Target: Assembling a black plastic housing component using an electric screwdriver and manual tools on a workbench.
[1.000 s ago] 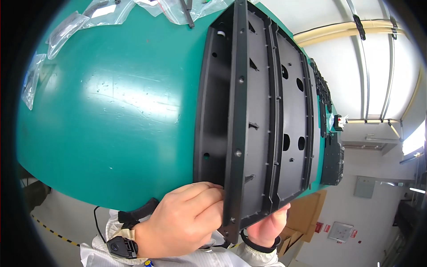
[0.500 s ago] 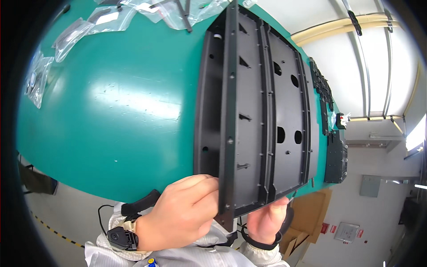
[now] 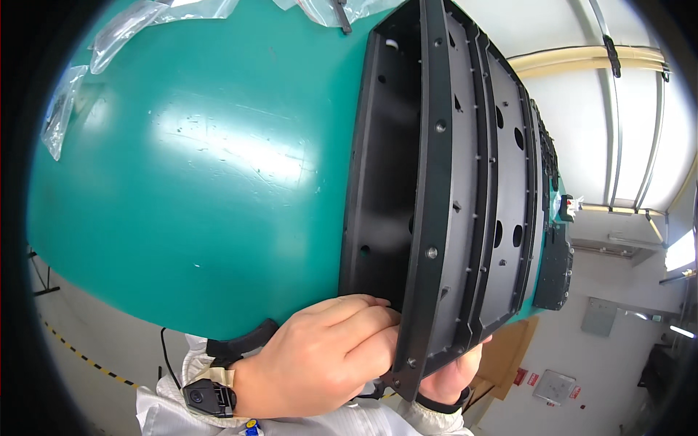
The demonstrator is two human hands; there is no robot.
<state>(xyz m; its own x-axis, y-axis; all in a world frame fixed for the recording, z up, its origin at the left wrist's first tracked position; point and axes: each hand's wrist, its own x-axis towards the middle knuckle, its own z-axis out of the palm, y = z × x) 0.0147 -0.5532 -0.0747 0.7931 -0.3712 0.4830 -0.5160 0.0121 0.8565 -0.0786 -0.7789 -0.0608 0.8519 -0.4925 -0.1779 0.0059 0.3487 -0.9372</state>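
Note:
A large black metal chassis (image 3: 465, 174) stands tilted on the green table, its long walls running away from me. Ribs, small studs and round or oval holes show on its inner panel. My left hand (image 3: 320, 360) has its fingers curled around the near left corner, with the fingertips hidden inside the gap behind the long flange (image 3: 429, 218). At the near end wall, my right hand (image 3: 454, 370) holds the lower right edge. Most of its fingers are hidden behind the metal, and the thumb side shows at the edge.
Clear plastic bags (image 3: 123, 33) lie along the table's far left edge, with a thin black bar (image 3: 342, 16) among others. Beyond the chassis stand more black metal parts (image 3: 556, 272). The green table (image 3: 182, 240) curves toward me. A cardboard box (image 3: 502, 363) is at the right below table level.
The chassis has moved right in view and tilted, so its left-side gap shows wider and its inner panel narrower. Both hands went right with it. The surroundings shifted slightly too.

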